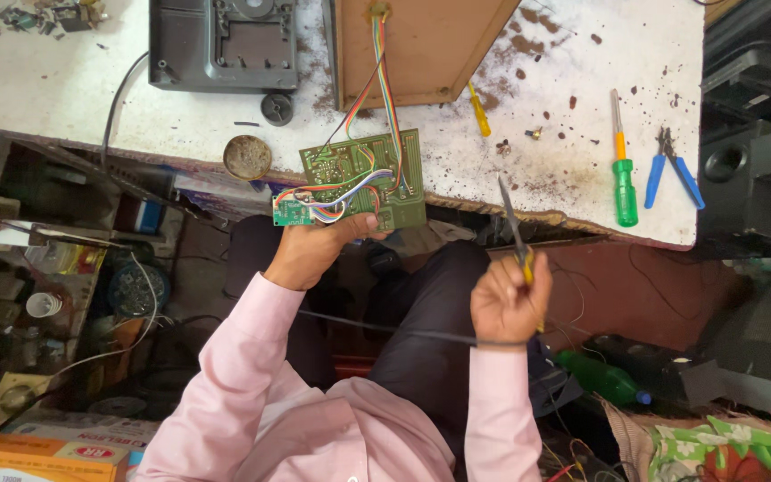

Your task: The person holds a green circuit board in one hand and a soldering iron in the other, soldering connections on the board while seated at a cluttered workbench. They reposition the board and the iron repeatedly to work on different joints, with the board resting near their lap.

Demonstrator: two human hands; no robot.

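White and stained, the tabletop is dotted with brown specks and runs across the upper part of the view, seen from above. At its near edge a green circuit board lies partly over the rim, with multicoloured wires leading up from it into a brown wooden box. The left hand grips the lower edge of the circuit board from below. To the right of the circuit board, off the tabletop, the right hand is clenched around a soldering iron, tip pointing up toward the board. Further right of the circuit board lie a green screwdriver and blue-handled pliers. Left of the board sits a small round tin. Both sleeves are pink.
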